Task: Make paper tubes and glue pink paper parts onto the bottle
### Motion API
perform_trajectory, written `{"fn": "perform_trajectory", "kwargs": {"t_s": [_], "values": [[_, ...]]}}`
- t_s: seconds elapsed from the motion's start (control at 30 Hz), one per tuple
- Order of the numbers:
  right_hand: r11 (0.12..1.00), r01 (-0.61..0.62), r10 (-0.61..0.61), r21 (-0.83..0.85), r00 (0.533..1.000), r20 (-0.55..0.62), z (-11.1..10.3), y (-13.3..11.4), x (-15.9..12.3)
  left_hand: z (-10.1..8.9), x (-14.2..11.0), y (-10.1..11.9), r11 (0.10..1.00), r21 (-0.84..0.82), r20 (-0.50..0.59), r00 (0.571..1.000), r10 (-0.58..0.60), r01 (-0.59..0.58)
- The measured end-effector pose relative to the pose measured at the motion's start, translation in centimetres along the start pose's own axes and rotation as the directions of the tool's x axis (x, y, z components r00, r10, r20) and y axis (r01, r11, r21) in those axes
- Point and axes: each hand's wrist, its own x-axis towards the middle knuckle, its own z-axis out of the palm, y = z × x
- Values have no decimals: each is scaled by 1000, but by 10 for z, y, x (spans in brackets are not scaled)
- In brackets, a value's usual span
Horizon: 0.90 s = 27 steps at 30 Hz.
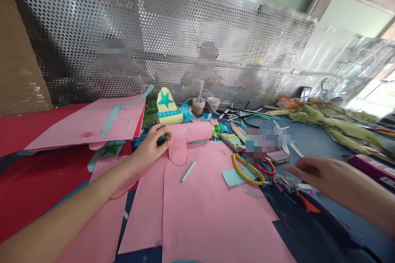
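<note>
My left hand (156,141) is closed on the near end of a green bottle wrapped in pink paper (196,131), which lies sideways with its green neck (217,128) to the right. A pink flap (178,148) with a rounded end hangs from the wrapped bottle. Over the blue table at the right, my right hand (314,172) is loosely open, thumb apart and fingers bent, with nothing visible in it. Left of it lie scissors with yellow handles (247,172), red handles (267,167) and a phone (278,155). A short light-blue strip (188,171) rests on pink sheets (212,209).
Behind the bottle stand a yellow paper piece with a teal star (165,99) and two cups (198,106). Red sheets (74,181) lie at left. At right are dry husks (327,123), a purple box (370,168) and a glue gun (330,218). A perforated silvery sheet (173,28) stands behind.
</note>
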Motion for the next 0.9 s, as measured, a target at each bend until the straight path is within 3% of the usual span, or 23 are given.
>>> {"fn": "perform_trajectory", "kwargs": {"t_s": [0.1, 0.23, 0.47, 0.57, 0.63, 0.73, 0.77, 0.83, 0.9], "values": [[984, 151, -164, 96, 976, 141, -4, -41, 20, -1, 0, 6, 999, 43, -6, 1000, 16, -15], [972, 213, -228, 94, 951, 208, 7, -66, 42, -4, 1, 12, 996, 88, -12, 1000, 26, -24], [965, 190, -237, 182, 929, 283, 20, -56, 55, -15, 6, 25, 997, 82, -26, 1000, -5, 7], [949, 138, -224, 285, 928, 297, 19, -47, 54, -21, 9, 42, 987, -145, 6, 998, -67, 67], [921, 116, -231, 373, 932, 281, 13, -45, 50, -23, 10, 55, 907, -385, 72, 985, -155, 171], [832, 130, -283, 540, 935, 211, -2, -55, 36, -22, 8, 75, 668, -635, 200, 918, -343, 388], [778, 135, -306, 613, 934, 183, -7, -62, 30, -20, 7, 81, 577, -692, 241, 893, -380, 433], [586, 135, -350, 799, 931, 99, -13, -76, 17, -17, 4, 92, 432, -772, 300, 867, -398, 466], [507, 162, -373, 847, 927, 46, -13, -88, 5, -15, 1, 100, 340, -818, 341, 868, -360, 463]]}}
